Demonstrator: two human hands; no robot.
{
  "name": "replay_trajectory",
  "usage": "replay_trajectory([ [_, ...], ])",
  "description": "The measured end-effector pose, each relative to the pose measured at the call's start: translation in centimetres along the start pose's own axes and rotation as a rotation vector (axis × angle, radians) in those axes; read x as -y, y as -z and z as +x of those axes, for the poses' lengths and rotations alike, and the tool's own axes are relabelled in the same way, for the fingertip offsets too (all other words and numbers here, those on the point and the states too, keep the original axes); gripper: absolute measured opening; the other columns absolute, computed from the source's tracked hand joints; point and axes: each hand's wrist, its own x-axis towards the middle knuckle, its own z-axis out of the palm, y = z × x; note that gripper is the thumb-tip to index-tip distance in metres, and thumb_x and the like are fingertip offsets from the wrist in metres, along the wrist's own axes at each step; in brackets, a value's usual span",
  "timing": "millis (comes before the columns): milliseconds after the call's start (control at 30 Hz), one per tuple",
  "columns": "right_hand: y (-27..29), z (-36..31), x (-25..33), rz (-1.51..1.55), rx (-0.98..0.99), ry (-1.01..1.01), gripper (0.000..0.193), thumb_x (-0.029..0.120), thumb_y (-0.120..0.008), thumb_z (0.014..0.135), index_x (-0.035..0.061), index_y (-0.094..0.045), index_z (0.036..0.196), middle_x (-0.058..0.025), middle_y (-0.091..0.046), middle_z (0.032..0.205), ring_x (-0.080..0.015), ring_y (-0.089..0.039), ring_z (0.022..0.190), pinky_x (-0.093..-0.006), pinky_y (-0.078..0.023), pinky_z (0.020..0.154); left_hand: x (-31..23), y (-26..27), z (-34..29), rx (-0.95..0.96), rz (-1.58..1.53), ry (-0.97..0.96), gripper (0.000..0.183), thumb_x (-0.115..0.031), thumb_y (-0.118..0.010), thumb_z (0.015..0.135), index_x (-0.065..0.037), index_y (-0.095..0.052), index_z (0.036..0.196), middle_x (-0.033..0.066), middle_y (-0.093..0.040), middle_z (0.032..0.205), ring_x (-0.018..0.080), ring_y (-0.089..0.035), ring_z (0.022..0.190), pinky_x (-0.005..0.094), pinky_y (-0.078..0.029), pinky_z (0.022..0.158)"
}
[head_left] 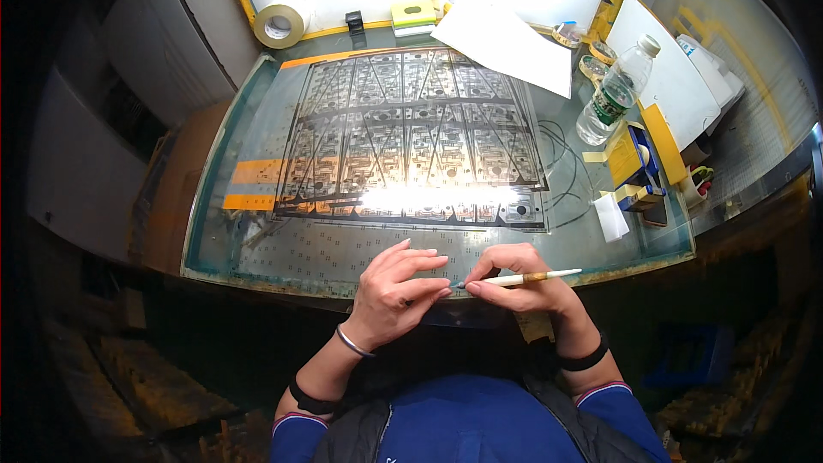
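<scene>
My right hand (514, 279) is closed around a slim white pen-like tool (561, 273) with a brownish band. The tool lies nearly level, its thin tail pointing right. Close by on the left, the thumb and index finger of my left hand (394, 287) pinch together at a small bluish-grey tip, while its other fingers stretch out. What exactly sits in that pinch is too small to make out. Both hands are at the near edge of a glass-topped table (317, 261). Beyond them lies a large clear film sheet (420, 137) printed with dark circuit-like patterns.
A water bottle (617, 90) stands at the right, near tape rolls (591, 67) and a blue-and-yellow box (634, 159). White paper (514, 43) overlaps the film's far side. At the back are a large tape roll (281, 26) and a yellow-green pad (413, 14).
</scene>
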Motion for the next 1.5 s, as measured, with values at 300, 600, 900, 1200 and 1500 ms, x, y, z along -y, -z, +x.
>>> replay_trajectory([
  [300,-0.1,0.0,-0.1,-0.007,-0.001,0.016,0.009,0.011,-0.072,0.082,0.0022,-0.069,0.082,-0.0074,-0.067,0.071,-0.0154,-0.063,0.063,-0.0286,-0.046,0.056,0.0,0.0,0.2,0.006,-0.004,-0.008,0.012,-0.015,-0.076,0.078,-0.014,-0.074,0.089,0.0031,-0.070,0.107,0.0223,-0.064,0.108,0.0446,-0.045,0.101],
  [600,-0.1,-0.4,-0.9,0.230,-0.370,-0.081,0.012,0.012,-0.060,0.095,0.0023,-0.060,0.102,-0.0091,-0.069,0.098,-0.0162,-0.063,0.093,-0.0287,-0.048,0.084,-0.3,0.4,0.1,-0.095,-0.216,0.183,0.007,-0.009,-0.066,0.088,-0.005,-0.069,0.092,0.0083,-0.072,0.098,0.0265,-0.068,0.098,0.0455,-0.048,0.098],
  [900,-0.2,0.8,-0.8,-0.205,-0.064,-0.002,0.017,0.019,-0.056,0.098,0.0031,-0.059,0.092,-0.0136,-0.070,0.088,-0.0223,-0.069,0.085,-0.0368,-0.053,0.082,0.4,0.2,-0.7,-0.212,-0.454,0.418,0.015,-0.012,-0.055,0.098,-0.001,-0.063,0.103,0.0118,-0.072,0.096,0.0222,-0.069,0.093,0.0347,-0.051,0.089],
  [1200,-0.2,-0.5,-0.4,0.311,-0.283,-0.232,0.032,0.023,-0.050,0.102,-0.0023,-0.058,0.085,-0.0077,-0.062,0.066,-0.0131,-0.063,0.058,-0.0240,-0.048,0.052,0.2,-0.1,-0.7,-0.214,-0.512,0.452,0.019,-0.009,-0.056,0.097,0.002,-0.058,0.113,0.0124,-0.071,0.102,0.0187,-0.067,0.098,0.0304,-0.051,0.088],
  [1500,-0.7,0.0,-0.5,0.244,-0.393,-0.207,0.025,0.017,-0.052,0.101,-0.0025,-0.058,0.088,-0.0079,-0.063,0.071,-0.0127,-0.064,0.066,-0.0253,-0.052,0.062,1.2,6.6,-2.0,-0.242,-0.118,0.385,0.009,-0.007,-0.063,0.093,0.001,-0.066,0.094,0.0063,-0.069,0.091,0.0148,-0.065,0.088,0.0301,-0.050,0.089],
])
